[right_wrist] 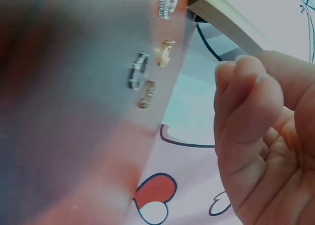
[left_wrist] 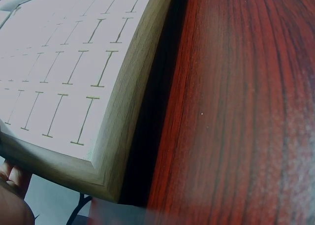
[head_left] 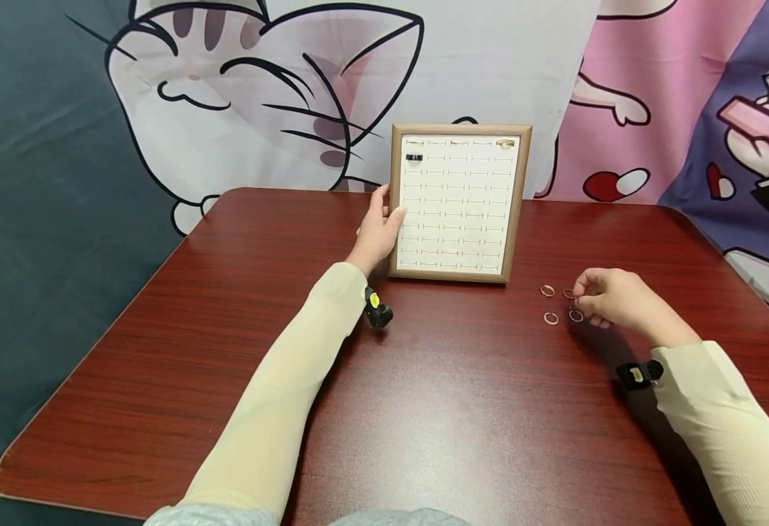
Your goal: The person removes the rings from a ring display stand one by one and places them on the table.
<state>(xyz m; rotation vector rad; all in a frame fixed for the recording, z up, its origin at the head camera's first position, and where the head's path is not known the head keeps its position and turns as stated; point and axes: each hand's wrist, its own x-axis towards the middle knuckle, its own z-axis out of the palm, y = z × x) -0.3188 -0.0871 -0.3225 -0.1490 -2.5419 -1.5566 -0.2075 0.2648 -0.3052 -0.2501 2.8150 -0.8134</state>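
Observation:
My left hand point(head_left: 379, 232) grips the left side of a wood-framed ring display board point(head_left: 457, 204), thumb at the front edge and fingers partly hidden behind it. The board stands tilted back on the table, its white face lined with rows of slots. A black ring point(head_left: 414, 157) sits in the second row and a gold ring point(head_left: 505, 144) at the top right. Over at the right, my right hand point(head_left: 611, 299) hovers by several loose rings, its fingers loosely bent and holding nothing visible. Among these rings are a gold ring point(right_wrist: 166, 52) and a silver ring point(right_wrist: 139, 71).
The dark red wooden table point(head_left: 226, 329) has rounded corners. Behind its far edge hangs a cartoon cloth backdrop point(head_left: 490, 58). A small black wrist camera point(head_left: 378, 308) is on the left cuff, with another wrist camera point(head_left: 637, 375) on the right.

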